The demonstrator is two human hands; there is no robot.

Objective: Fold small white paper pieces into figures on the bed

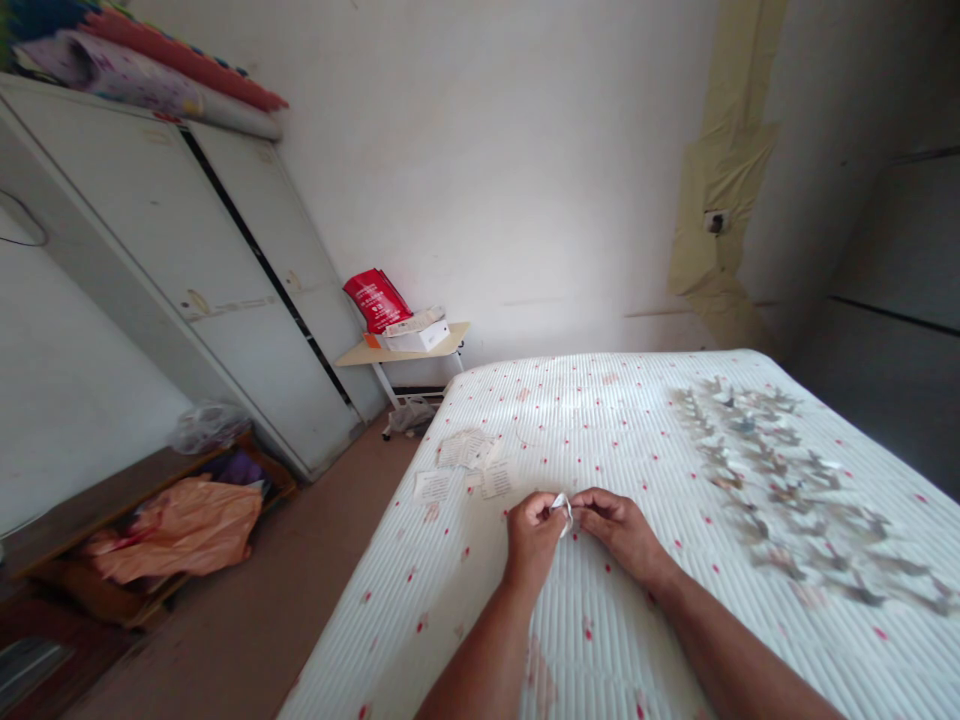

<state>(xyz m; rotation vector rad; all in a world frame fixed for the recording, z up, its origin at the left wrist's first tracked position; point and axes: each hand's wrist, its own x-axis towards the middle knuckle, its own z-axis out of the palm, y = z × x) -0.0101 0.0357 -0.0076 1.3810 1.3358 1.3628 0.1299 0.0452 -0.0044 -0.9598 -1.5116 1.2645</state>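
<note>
Over the middle of a quilted bed [600, 630] with small red flowers, both hands meet at a small folded piece of paper [562, 512]. My left hand [531, 535] pinches it between thumb and fingers. From the other side, the fingertips of my right hand [622, 530] are closed at the paper's right edge. Beyond my left hand lie several loose printed paper sheets [469, 450], some overlapping. To the right, several rows of small folded paper figures [795, 480] are spread on the bed, blurred at their edges.
A small side table [360, 355] past the bed's far left corner carries a red bag [377, 300] and a white box [420, 338]. A wardrobe [225, 260] with rolled mats [150, 75] on top stands left. Orange cloth or plastic [187, 525] lies on a low wooden bench.
</note>
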